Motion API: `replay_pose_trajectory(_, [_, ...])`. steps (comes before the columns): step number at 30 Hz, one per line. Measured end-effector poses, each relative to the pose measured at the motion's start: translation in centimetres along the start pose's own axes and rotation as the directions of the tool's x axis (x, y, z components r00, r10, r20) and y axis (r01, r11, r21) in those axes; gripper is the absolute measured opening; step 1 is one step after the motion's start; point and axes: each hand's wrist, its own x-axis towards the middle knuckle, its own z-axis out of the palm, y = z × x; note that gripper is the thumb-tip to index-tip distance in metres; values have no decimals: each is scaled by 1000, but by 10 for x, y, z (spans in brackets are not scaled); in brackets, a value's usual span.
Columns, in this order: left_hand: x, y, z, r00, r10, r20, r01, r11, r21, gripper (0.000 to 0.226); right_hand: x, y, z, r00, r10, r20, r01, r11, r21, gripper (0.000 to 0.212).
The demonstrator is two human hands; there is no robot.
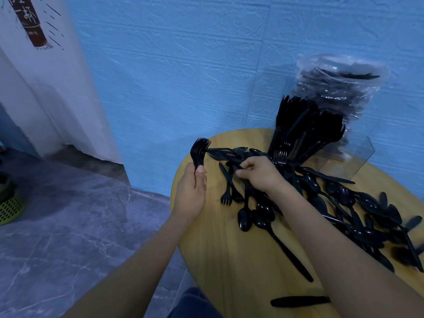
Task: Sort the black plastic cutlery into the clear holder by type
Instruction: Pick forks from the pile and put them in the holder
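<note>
Left hand (191,191): I grip a stack of forks (200,150), centre frame
Right hand (259,173): my fingers pinch one fork handle in the pile (332,203)
Risk: tangled handles may drag spoons off the table (218,249), or my stack fans loose

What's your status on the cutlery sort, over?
Left hand grips a fork stack. Right hand pinching cutlery from the pile. Clear holder part-filled with forks. Nothing blocking it.
</note>
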Motion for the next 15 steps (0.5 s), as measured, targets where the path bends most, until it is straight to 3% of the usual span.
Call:
replay_pose_trajectory(2, [0, 0, 1, 1000, 5, 3, -5, 1000, 3, 34, 0, 0, -7, 997, 58, -53, -40, 958, 285, 12])
replay_pose_trajectory(5, [0, 0, 1, 1000, 15, 8, -15, 1000, -1, 37, -1, -2, -12, 988, 123, -91, -57, 849, 526, 17])
replay_pose_trajectory(10, [-2, 1, -1, 999, 37, 6, -38, 999, 27, 37, -1, -4, -16, 972, 161, -173, -40, 834, 551, 17])
replay_pose_trajectory(15, [-4, 3, 0, 998, 69, 14, -70, 994, 88, 33, -8, 3, -23, 961, 178, -213, -59, 881, 470, 11])
